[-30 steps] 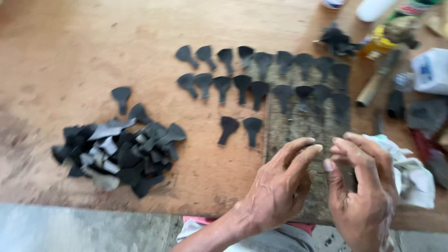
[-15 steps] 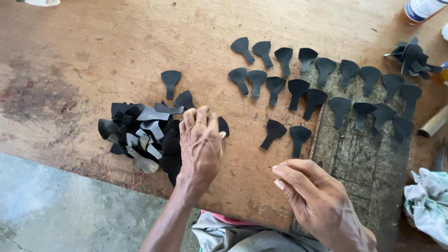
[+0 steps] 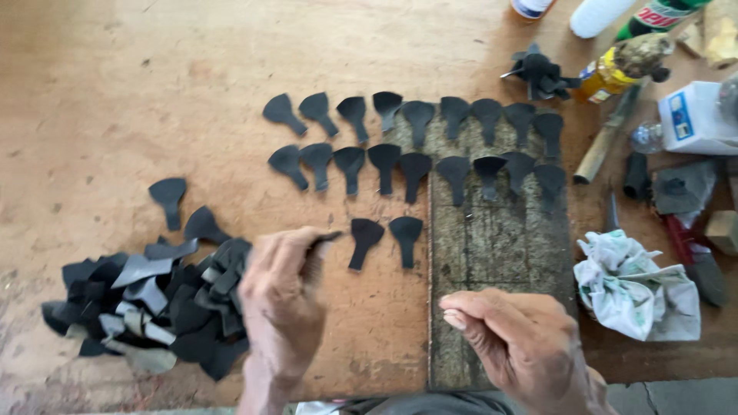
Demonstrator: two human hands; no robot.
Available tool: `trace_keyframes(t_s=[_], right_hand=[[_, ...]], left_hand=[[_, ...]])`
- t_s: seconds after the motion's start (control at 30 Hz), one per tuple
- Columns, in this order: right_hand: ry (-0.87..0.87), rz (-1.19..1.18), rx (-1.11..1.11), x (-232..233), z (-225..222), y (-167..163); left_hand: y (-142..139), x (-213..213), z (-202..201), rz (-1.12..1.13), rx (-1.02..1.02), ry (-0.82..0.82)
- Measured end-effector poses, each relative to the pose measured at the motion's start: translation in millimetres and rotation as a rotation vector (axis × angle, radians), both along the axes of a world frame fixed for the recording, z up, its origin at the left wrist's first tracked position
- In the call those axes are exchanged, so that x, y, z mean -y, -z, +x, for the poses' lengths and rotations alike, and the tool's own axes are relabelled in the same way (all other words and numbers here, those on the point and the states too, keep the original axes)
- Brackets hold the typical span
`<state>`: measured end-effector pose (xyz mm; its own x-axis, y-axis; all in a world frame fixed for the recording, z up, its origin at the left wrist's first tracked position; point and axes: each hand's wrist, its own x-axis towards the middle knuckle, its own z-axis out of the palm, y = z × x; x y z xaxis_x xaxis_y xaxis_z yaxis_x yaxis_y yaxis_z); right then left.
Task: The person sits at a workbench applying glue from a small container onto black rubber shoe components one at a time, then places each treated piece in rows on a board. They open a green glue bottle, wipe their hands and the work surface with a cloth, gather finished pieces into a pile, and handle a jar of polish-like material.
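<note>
I'm at a small craft workshop bench, the kind used for cutting leather or rubber parts by hand. My worn, stained brown wooden worktop [image 3: 154,69] carries 3 rows of identical black spade-shaped cut-outs [image 3: 384,157] at 12 o'clock, and a loose heap of the same black offcut pieces [image 3: 146,307] at 9 o'clock. A rough grey weathered plank [image 3: 500,253] lies under some of them. At 2 o'clock sit glue-type bottles [image 3: 607,73], a wooden-handled tool [image 3: 607,142] and dark scraps, and at 3 o'clock a crumpled white wiping rag [image 3: 634,288].
</note>
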<state>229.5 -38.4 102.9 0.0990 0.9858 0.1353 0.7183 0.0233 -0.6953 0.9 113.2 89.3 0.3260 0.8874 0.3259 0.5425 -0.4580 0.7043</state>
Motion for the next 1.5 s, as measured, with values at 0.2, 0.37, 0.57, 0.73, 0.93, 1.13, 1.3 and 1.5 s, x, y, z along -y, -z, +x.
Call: trace_keyframes(t_s=[0.2,0.37,0.57,0.73,0.93,1.13,1.3,1.5], right_hand=[[0.125,0.011,0.244,-23,83,-12],[0.241,-0.028,0.3,-55,159,-19],[0.348,-0.057,0.405,-103,237,33],[0.395,-0.145,0.395,-115,256,75],[0.458,-0.038,0.354,-121,260,69],[0.393,0.142,-0.088,-68,226,24],[0.297,0.001,-0.644,-16,150,30],[0.089,-0.01,-1.323,14,94,60]], left_hand=[[30,13,123,-0.978,0.743,0.336],[61,16,200,-1.525,1.12,0.48],[81,12,241,-1.603,1.207,0.494],[86,7,247,-1.652,1.226,0.43],[79,6,236,-1.687,1.232,0.351],[69,18,203,-1.643,1.249,0.318],[70,35,167,-1.689,1.305,0.36],[76,71,132,-1.721,1.335,0.374]])
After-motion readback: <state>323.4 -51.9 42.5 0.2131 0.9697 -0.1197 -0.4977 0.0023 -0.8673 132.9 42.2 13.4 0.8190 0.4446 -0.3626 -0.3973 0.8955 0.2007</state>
